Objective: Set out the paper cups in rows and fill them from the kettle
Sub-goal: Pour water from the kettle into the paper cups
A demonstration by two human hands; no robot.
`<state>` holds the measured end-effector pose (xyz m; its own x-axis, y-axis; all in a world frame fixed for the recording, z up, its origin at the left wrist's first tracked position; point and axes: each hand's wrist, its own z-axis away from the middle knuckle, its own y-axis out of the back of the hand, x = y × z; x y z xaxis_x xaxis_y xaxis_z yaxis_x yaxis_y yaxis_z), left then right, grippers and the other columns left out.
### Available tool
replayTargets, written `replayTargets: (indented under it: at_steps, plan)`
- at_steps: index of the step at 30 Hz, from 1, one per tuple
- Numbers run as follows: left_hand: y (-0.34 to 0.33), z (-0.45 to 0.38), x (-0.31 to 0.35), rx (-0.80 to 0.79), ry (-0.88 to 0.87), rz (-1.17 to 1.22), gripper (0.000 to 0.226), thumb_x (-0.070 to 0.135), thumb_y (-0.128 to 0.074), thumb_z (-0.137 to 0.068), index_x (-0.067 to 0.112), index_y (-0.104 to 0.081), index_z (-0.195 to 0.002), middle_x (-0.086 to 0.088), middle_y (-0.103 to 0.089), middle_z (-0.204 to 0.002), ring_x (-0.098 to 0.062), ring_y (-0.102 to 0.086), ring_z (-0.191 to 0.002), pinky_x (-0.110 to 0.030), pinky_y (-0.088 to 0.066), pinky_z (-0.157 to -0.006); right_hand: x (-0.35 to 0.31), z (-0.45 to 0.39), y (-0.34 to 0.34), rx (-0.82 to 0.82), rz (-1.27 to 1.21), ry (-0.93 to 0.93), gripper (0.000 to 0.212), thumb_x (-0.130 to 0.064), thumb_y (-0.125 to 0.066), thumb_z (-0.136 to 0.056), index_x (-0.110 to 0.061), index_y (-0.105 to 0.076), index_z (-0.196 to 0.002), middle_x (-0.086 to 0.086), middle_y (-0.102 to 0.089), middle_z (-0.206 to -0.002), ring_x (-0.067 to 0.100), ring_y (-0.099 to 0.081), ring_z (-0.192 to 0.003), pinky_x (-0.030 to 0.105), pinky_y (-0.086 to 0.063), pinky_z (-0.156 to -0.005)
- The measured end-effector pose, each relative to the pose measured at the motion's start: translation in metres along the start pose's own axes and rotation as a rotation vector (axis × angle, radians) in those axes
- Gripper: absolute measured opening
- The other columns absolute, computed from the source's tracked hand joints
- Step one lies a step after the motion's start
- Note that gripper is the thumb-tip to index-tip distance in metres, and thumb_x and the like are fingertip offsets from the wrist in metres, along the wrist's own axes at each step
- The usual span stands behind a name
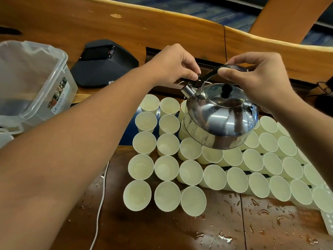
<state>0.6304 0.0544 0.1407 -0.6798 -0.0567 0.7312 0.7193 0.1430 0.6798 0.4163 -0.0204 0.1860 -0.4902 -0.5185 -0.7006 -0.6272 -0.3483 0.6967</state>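
1. The right hand (259, 78) is curling its fingers over the black handle (214, 70) of the steel kettle (219, 116), thumb pressing the handle from the near side, and is holding the kettle in the air.
2. The left hand (173, 64) is pinching something small and black at the handle's spout end, between thumb and forefinger; whether that is a spout lever or part of the handle cannot be told.
3. The kettle is hanging just below both hands, above the back of the cups, with its spout (188, 91) pointing toward the left hand and its lid with a black knob (225, 90) sitting in place.
4. The paper cups (191, 175) are standing upright in close rows on the wet wooden table (234, 230), below and nearer than the hands; some under the left forearm are showing liquid inside.
5. Water drops are lying on the table nearer than the right hand.
6. A clear plastic box (32, 78) and a black device (104, 64) are sitting beyond the left forearm, and a white cable (100, 204) is running under it.
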Motion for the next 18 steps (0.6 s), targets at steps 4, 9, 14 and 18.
replayTargets:
  at_steps: [4,9,14,18]
  plan:
    - [0.001,0.004,0.003,-0.005,-0.002,-0.003,0.015,0.026,-0.073,-0.088,0.029,-0.077,-0.102,0.022,-0.067,-0.090,0.000,-0.062,-0.085,-0.011,-0.043,-0.068,-0.001,0.004,0.002,-0.006,-0.003,0.010,0.030,-0.046,-0.079,-0.078,-0.024,-0.075,-0.099,-0.004,-0.072,-0.092,0.014,-0.068,-0.080,0.026,-0.053,-0.066]
    - [0.004,0.010,0.011,-0.010,-0.028,-0.028,0.011,0.028,-0.073,-0.088,0.032,-0.076,-0.098,0.027,-0.064,-0.081,0.018,-0.056,-0.075,-0.005,-0.037,-0.063,-0.004,0.012,0.007,-0.005,-0.024,0.026,0.029,-0.045,-0.079,-0.078,-0.024,-0.075,-0.098,-0.003,-0.072,-0.091,0.012,-0.066,-0.077,0.024,-0.050,-0.065]
    - [0.003,0.019,0.017,-0.016,-0.048,-0.039,0.011,0.028,-0.073,-0.088,0.031,-0.076,-0.098,0.025,-0.065,-0.083,0.018,-0.056,-0.075,-0.003,-0.038,-0.060,-0.010,0.025,0.012,-0.013,-0.022,0.035,0.029,-0.046,-0.079,-0.078,-0.025,-0.075,-0.097,-0.003,-0.072,-0.091,0.013,-0.067,-0.079,0.027,-0.052,-0.067]
    - [0.000,0.032,0.019,-0.026,-0.058,-0.008,0.012,0.026,-0.075,-0.086,0.029,-0.077,-0.098,0.022,-0.067,-0.081,0.015,-0.058,-0.074,-0.002,-0.040,-0.062,-0.013,0.039,0.012,-0.020,-0.036,0.034,0.024,-0.042,-0.079,-0.079,-0.025,-0.075,-0.095,-0.004,-0.073,-0.089,0.013,-0.069,-0.079,0.034,-0.059,-0.072]
